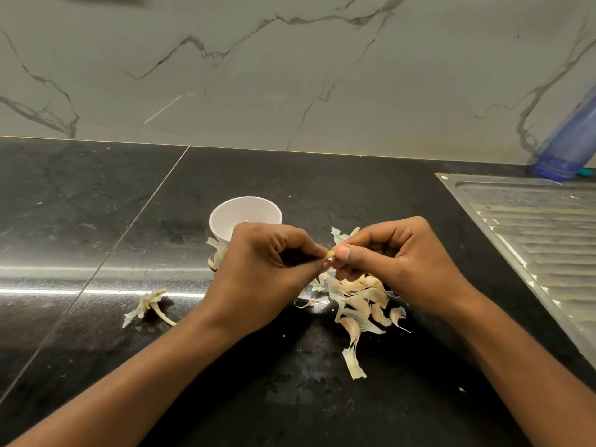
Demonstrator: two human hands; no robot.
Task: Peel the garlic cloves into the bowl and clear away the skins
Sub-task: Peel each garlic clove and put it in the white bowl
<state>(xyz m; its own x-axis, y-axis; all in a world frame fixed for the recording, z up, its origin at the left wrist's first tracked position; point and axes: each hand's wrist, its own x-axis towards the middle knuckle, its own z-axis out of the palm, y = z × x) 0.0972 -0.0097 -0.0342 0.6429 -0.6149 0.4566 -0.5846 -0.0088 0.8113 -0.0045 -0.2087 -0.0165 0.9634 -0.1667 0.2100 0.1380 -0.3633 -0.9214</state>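
Note:
Both hands meet over the black counter and pinch one small garlic clove between their fingertips. My left hand holds it from the left, my right hand from the right, thumb on top. Most of the clove is hidden by the fingers. A small white bowl stands just behind my left hand, its near side covered by the knuckles. Under and in front of my right hand lies a pile of unpeeled cloves and papery skins. A garlic stem with dry skin lies to the left.
A steel sink drainboard fills the right side of the counter. A blue plastic bottle leans against the marble wall at the far right. More skins lie beside the bowl's base. The dark counter stretches away to the left.

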